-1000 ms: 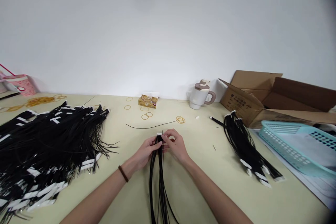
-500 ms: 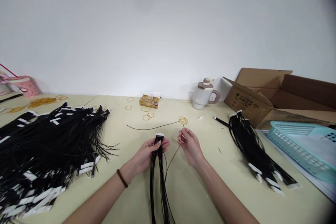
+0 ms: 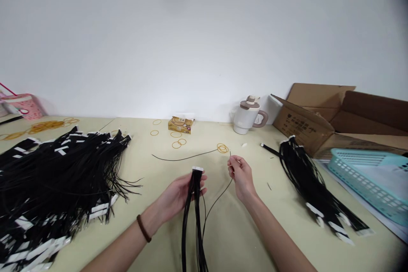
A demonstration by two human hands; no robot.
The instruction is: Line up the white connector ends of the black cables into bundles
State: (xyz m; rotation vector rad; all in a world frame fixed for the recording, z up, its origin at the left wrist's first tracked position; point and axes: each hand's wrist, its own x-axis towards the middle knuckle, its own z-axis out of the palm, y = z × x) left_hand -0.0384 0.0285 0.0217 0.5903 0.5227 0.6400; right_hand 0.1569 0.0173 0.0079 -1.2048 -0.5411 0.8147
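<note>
My left hand [image 3: 178,193] is closed round a small bundle of black cables [image 3: 193,216] that ends in a white connector [image 3: 197,169] at the top. The bundle hangs down toward me off the frame's lower edge. My right hand [image 3: 241,175] pinches the tip of a single thin black wire [image 3: 216,197], drawn out to the right of the bundle. A few yellow rubber bands [image 3: 222,148] lie just beyond my right hand.
A big heap of black cables with white tags [image 3: 57,178] fills the left of the table. A smaller cable pile [image 3: 312,189] lies right, beside a teal basket [image 3: 366,176] and an open cardboard box [image 3: 328,123]. A white mug [image 3: 247,117], small box [image 3: 180,124] and loose wire [image 3: 181,158] sit behind.
My right hand left the connector and moved right, drawing one thin wire away from the bundle. My left hand kept its hold on the bundle.
</note>
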